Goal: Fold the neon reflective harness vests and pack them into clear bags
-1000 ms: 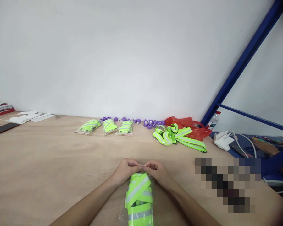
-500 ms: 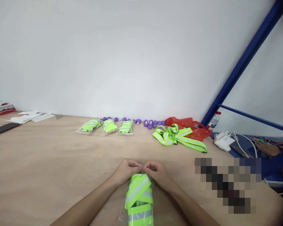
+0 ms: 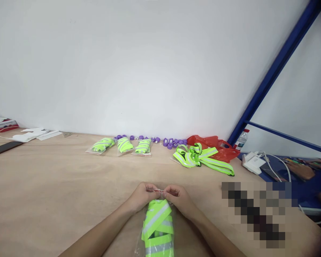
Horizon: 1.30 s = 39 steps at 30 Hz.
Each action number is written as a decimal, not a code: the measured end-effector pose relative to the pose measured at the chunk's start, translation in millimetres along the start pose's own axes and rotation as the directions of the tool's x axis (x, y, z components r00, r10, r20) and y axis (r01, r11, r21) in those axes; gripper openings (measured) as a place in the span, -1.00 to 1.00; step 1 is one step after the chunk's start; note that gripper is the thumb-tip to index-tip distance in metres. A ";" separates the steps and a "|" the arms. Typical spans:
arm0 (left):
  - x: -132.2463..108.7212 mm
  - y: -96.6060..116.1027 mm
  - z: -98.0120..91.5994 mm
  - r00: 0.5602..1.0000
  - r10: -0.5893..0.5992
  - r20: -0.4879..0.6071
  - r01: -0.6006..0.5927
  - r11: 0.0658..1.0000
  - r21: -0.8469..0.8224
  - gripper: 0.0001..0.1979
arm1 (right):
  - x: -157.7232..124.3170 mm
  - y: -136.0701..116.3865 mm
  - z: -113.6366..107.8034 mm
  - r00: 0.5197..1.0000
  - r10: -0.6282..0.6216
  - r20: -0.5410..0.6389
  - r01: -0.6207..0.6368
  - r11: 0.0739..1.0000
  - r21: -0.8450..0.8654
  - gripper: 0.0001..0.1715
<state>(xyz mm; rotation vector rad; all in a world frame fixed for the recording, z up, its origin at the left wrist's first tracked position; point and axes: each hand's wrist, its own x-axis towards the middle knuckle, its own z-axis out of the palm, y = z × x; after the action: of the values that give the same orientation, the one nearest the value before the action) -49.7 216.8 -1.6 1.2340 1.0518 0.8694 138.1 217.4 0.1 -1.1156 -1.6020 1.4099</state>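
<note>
Left hand point(image 3: 143, 196) and right hand point(image 3: 178, 196) meet at the top edge of a clear bag point(image 3: 158, 228), each pinching it between thumb and fingers, the fingertips close together. The bag lies in front of the person, at the near side of the wooden table point(image 3: 69, 178), its lower end cut off by the bottom of the view. A red line runs along its mouth, partly covered by the thumbs. Through the film shows a yellow-green strap point(image 3: 157, 216) with silvery stripes, folded in overlapping slanted bands, with something dark glimpsed between them.

Beyond the hands, three filled bags point(image 3: 125, 145) of similar straps lie in a row, with purple caps point(image 3: 174, 144) scattered behind along the wall. To the right, a loose strap point(image 3: 216, 165) sprawls in loops and overlaps a red plastic bag point(image 3: 227, 154), hiding part of it. A bottle point(image 3: 241, 141) with a red cap stands behind that. White papers point(image 3: 29, 135) lie at far left. On the right, a pixelated patch masks part of the tabletop, near another person's hand point(image 3: 301, 169).
</note>
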 end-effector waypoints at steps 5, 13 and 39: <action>-0.7 0.6 2.0 1.000 0.009 -0.021 -0.009 1.000 -0.010 -0.58 | 1.6 2.1 -1.1 1.000 0.004 0.007 -0.004 1.000 -0.001 -0.55; -0.6 0.0 0.5 0.999 0.046 0.012 -0.047 0.998 0.045 -0.59 | 0.0 -1.7 -2.8 0.999 0.004 0.050 -0.003 1.000 -0.004 -0.55; -13.2 18.2 -4.7 0.937 0.117 0.328 -0.119 0.993 -0.013 -0.62 | 1.4 -4.3 -22.9 0.989 0.132 0.069 -0.139 0.982 0.128 -0.56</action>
<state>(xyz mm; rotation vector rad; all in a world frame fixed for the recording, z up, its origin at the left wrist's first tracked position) -57.7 208.4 18.3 1.4032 0.7189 0.7185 158.0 227.0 7.7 -1.1312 -1.4725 1.6282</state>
